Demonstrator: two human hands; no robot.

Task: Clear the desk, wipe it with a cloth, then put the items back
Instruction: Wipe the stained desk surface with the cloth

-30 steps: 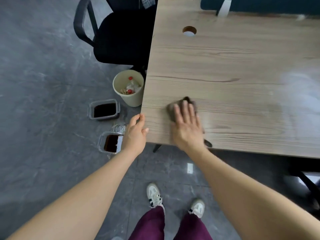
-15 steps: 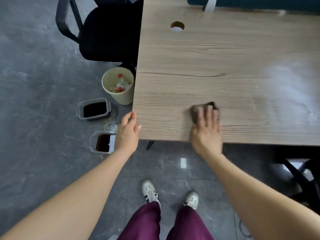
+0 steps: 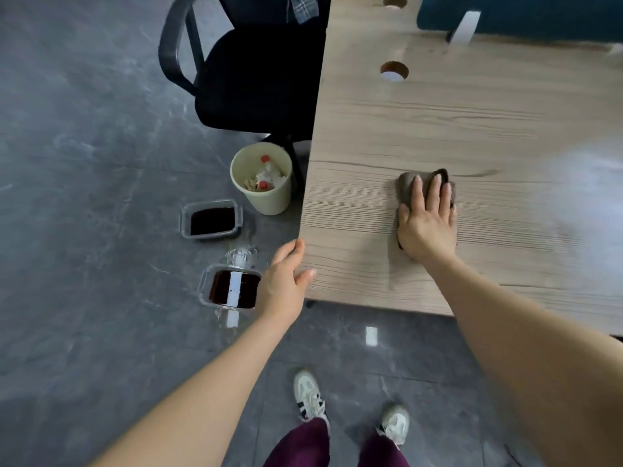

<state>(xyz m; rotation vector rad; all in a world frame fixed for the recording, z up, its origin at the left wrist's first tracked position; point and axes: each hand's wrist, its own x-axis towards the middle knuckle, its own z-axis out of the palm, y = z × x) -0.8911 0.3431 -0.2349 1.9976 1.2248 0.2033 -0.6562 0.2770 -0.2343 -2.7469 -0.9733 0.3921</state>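
Note:
A light wooden desk (image 3: 472, 129) fills the right half of the view, with its top bare. My right hand (image 3: 426, 220) lies flat on a grey-brown cloth (image 3: 406, 183) and presses it onto the desk, a little in from the left edge. Most of the cloth is hidden under the palm. My left hand (image 3: 285, 281) grips the desk's near left corner, thumb on top. On the floor to the left stand two clear containers with dark contents, one (image 3: 212, 219) farther and one (image 3: 232, 288) right beside my left hand.
A pale bin (image 3: 266, 197) holding rubbish stands on the floor against the desk's left edge. Behind it is a black office chair (image 3: 256, 79). Two round cable holes (image 3: 393, 70) pierce the desk. A blue partition (image 3: 539, 18) lines the back. My feet (image 3: 310, 396) stand below.
My right hand slid the cloth to the right along the front, then pushed it away from me, farther onto the desk. My left hand stayed on the corner.

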